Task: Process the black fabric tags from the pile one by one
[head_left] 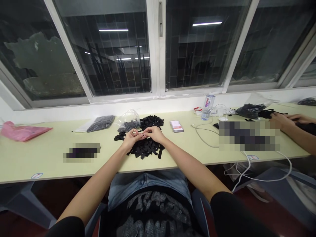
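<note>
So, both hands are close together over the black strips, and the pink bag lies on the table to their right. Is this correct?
Only the side is wrong: in the head view, the pink bag lies on the table to the left of the left hand and right hand, which are indeed close together over the black strips.
</note>
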The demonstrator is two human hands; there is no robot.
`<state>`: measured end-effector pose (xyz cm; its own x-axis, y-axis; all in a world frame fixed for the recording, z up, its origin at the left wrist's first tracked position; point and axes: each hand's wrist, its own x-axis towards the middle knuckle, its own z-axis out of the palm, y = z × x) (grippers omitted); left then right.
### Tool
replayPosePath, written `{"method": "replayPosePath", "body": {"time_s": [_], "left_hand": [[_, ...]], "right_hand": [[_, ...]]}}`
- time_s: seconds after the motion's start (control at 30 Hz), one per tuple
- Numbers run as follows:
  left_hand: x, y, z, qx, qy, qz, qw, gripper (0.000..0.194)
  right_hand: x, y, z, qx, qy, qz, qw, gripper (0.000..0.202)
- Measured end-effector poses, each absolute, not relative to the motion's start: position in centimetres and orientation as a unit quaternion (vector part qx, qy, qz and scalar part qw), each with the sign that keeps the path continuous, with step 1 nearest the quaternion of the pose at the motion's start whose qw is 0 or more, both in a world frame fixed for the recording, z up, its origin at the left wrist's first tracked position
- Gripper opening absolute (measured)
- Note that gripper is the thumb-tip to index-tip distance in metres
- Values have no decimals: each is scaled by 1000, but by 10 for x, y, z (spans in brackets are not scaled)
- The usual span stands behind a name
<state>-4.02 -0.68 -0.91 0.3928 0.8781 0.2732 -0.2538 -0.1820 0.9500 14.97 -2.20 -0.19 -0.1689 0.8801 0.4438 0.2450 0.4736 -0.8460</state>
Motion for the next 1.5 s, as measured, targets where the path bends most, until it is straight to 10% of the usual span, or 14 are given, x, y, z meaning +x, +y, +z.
{"method": "replayPosePath", "body": {"time_s": [0.83, 1.5], "left_hand": [[-36, -11, -5, 615, 313, 568, 448, 37], [-35, -15, -6, 623, 313, 539, 472, 37]], "right_hand": [[145, -30, 4, -363, -588, 452, 564, 44], [158, -6, 3, -486, -557, 371, 562, 25]]}}
